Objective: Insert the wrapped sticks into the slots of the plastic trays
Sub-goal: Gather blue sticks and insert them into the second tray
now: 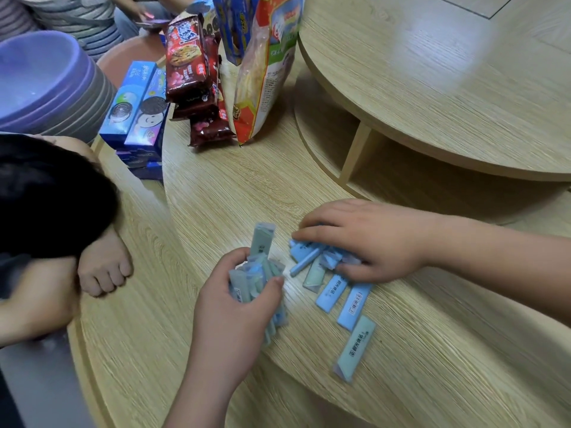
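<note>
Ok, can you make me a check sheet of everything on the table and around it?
surface: wooden table, light grain, two tiers.
job's things: bundle of sticks in left hand; loose pile under right hand; more wrapped sticks lying beside it.
clutter: snack packets, blue biscuit boxes, purple bowls.
grips: left hand grips the bundle; right hand curls round the pile.
cables: nothing seen.
surroundings: another person's foot on the lower tier.

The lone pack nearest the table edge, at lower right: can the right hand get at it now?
Probably yes. The pack lies flat, alone, nothing over it; the right hand rests on the loose pile just beyond, so a short pull back should do.
</note>
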`<state>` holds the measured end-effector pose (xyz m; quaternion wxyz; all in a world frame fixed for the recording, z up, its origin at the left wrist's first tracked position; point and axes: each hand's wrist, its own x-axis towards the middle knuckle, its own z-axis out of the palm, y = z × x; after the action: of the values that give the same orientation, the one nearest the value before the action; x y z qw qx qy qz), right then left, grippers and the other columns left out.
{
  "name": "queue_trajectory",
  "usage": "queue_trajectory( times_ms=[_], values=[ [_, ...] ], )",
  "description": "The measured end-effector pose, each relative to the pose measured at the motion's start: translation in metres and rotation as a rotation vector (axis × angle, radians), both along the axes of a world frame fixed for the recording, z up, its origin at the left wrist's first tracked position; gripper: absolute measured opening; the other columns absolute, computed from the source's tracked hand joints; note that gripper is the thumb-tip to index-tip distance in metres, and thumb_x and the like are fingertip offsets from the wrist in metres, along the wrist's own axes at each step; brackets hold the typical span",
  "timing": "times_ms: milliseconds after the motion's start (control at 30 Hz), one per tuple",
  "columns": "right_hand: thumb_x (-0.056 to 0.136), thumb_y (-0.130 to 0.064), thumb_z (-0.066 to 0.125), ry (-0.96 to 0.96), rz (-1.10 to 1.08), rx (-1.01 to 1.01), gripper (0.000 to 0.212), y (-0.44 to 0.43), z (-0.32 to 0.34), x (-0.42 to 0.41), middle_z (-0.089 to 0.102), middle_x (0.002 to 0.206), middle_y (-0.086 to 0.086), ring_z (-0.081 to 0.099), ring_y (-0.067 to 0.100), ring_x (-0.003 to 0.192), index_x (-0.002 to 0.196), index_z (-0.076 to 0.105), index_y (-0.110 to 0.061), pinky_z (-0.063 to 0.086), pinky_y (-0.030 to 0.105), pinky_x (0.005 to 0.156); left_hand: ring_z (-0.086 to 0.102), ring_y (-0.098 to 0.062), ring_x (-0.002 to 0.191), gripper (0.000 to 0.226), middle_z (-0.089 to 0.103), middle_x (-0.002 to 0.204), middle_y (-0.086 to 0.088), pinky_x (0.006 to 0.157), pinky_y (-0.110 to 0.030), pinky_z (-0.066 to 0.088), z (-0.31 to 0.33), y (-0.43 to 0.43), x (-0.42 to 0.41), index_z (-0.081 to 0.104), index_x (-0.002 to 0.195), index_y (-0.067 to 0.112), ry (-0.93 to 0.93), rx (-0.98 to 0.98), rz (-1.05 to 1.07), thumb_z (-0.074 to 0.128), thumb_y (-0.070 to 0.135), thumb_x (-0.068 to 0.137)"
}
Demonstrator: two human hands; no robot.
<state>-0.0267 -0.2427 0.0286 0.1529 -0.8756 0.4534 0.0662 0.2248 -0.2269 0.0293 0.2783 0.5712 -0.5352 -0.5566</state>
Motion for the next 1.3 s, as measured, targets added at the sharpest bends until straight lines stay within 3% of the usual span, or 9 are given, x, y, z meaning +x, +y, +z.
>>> queue_trajectory(
  times_ms=[200,400,467,600,733,900,1033,1200,1300],
  values=[
    [0.081,-0.082,0.048,0.037,0.021,-0.024,0.103,0.012,0.013,-0.007,-0.002,0.167,0.001,-0.014,0.02,0.152,0.159,0.007,-0.028,0.002,0.044,0.124,0.068,-0.001,0.071,0.029,0.07,0.084,0.02,0.055,-0.013,0.051,0.0,0.001,0.0,0.06,0.095,0.04,0.015,0.002,0.007,0.077,0.02,0.082],
    [0.071,-0.091,0.045,0.027,0.039,-0.132,0.111,0.074,-0.006,0.022,0.004,0.166,0.009,-0.007,0.031,0.153,0.158,0.015,-0.028,0.002,0.054,0.121,0.07,-0.008,0.069,0.03,0.073,0.082,0.011,0.056,-0.017,0.053,-0.002,0.001,0.0,0.063,0.096,0.037,0.03,-0.001,0.019,0.078,0.016,0.082],
    [0.078,-0.085,0.046,0.018,0.003,-0.16,0.096,0.078,-0.017,0.022,0.009,0.166,0.01,-0.003,0.034,0.153,0.154,0.029,-0.03,0.005,0.056,0.12,0.071,-0.009,0.071,0.029,0.073,0.083,0.01,0.059,-0.021,0.054,-0.003,0.0,0.0,0.064,0.097,0.037,0.025,0.001,0.015,0.078,0.017,0.082],
    [0.089,-0.066,0.054,-0.102,0.054,-0.231,0.047,0.066,-0.022,0.013,0.023,0.163,0.01,0.005,0.034,0.153,0.119,0.063,-0.03,0.017,0.056,0.119,0.071,-0.008,0.073,0.029,0.073,0.084,0.011,0.059,-0.02,0.055,-0.002,0.001,0.0,0.063,0.096,0.039,0.016,0.0,0.006,0.078,0.019,0.082],
    [0.086,-0.074,0.053,-0.035,0.037,-0.264,0.071,0.065,-0.026,0.005,0.029,0.16,0.011,0.011,0.033,0.152,0.135,0.056,-0.022,0.018,0.053,0.121,0.072,-0.011,0.074,0.03,0.074,0.084,0.009,0.064,-0.028,0.057,-0.004,0.001,0.0,0.064,0.098,0.038,0.003,0.006,0.011,0.078,0.018,0.081],
    [0.084,-0.078,0.05,-0.045,0.007,-0.269,0.08,0.063,-0.026,0.004,0.043,0.151,0.012,0.021,0.033,0.15,0.132,0.059,-0.013,0.021,0.052,0.12,0.068,-0.002,0.067,0.031,0.072,0.08,0.015,0.057,-0.016,0.053,-0.003,0.001,-0.004,0.063,0.095,0.037,0.005,-0.006,0.004,0.078,0.014,0.081],
    [0.087,-0.073,0.053,-0.086,-0.019,-0.306,0.069,0.064,-0.028,0.001,0.057,0.13,0.009,0.04,0.031,0.138,0.116,0.066,-0.012,0.024,0.047,0.12,0.069,-0.006,0.068,0.03,0.073,0.081,0.014,0.057,-0.02,0.055,-0.005,-0.001,-0.006,0.064,0.095,0.037,-0.033,-0.009,-0.008,0.078,0.015,0.081],
    [0.099,-0.052,0.048,-0.037,0.077,-0.408,0.043,0.07,-0.035,0.004,0.059,0.127,0.008,0.043,0.031,0.135,0.1,0.067,-0.013,0.026,0.048,0.119,0.068,-0.005,0.07,0.028,0.072,0.081,0.016,0.066,-0.03,0.056,-0.005,-0.008,-0.011,0.065,0.096,0.036,-0.092,-0.024,-0.032,0.078,0.017,0.08],
    [0.094,-0.041,0.056,0.002,0.103,-0.452,0.035,0.074,-0.038,0.006,0.058,0.125,0.009,0.046,0.031,0.132,0.1,0.066,-0.009,0.028,0.049,0.118,0.068,-0.005,0.069,0.027,0.072,0.081,0.015,0.068,-0.034,0.057,-0.005,-0.012,-0.01,0.065,0.096,0.035,-0.109,-0.024,-0.015,0.079,0.018,0.08]
  ],
)
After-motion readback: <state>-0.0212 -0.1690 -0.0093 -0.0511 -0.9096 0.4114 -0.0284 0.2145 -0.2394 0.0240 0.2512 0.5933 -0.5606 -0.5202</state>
